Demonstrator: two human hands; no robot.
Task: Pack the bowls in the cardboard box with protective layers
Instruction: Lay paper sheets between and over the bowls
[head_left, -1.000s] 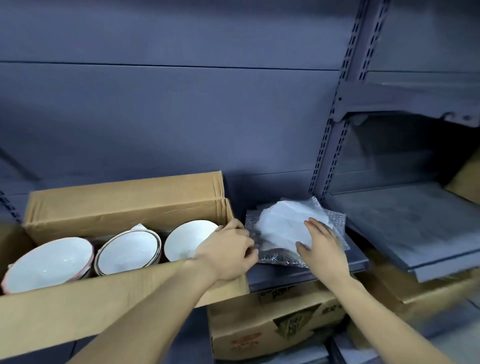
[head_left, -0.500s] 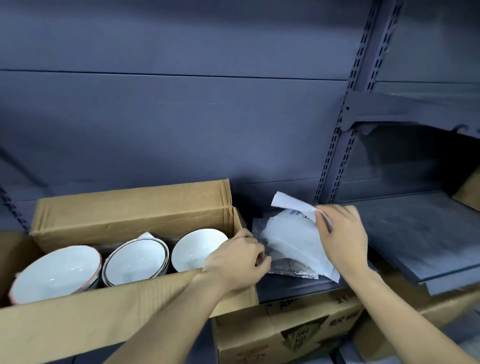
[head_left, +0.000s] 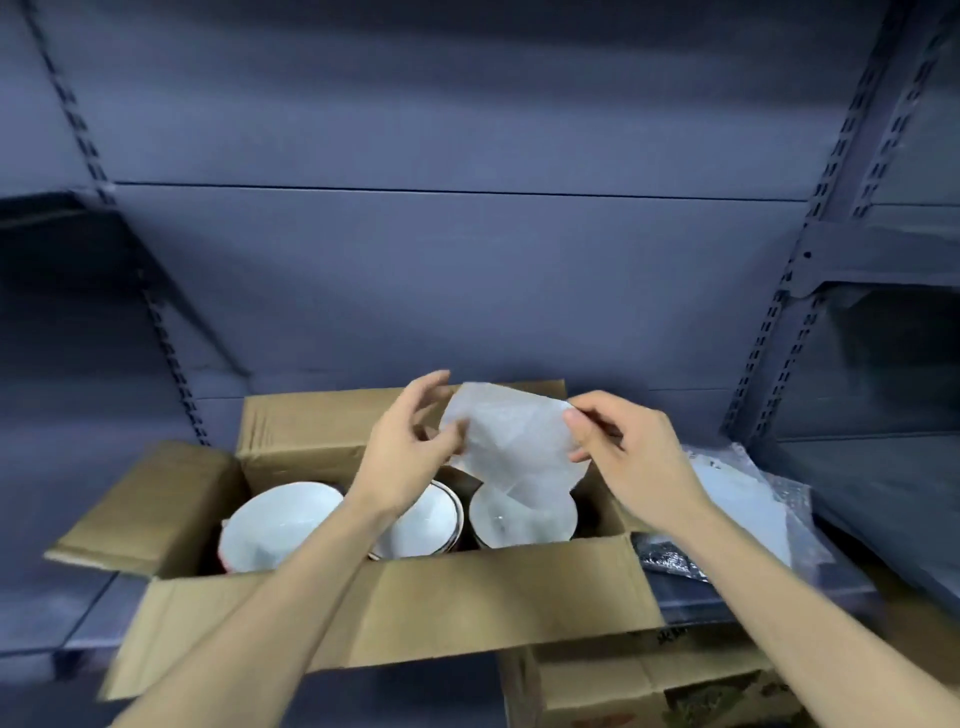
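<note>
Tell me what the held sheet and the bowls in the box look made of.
The sheet: thin, matte white, slightly see-through and limp; foam wrap or tissue paper, I cannot tell which. The bowls: probably glazed ceramic, glossy white with highlights. The box: plain brown corrugated cardboard, creased flaps.

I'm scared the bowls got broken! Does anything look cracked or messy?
Nothing stands out. The three bowls sit in the cardboard box with no crack showing, though the picture is blurry. The right hand pinches a white sheet above the right bowl, with the left hand at its other edge.
</note>
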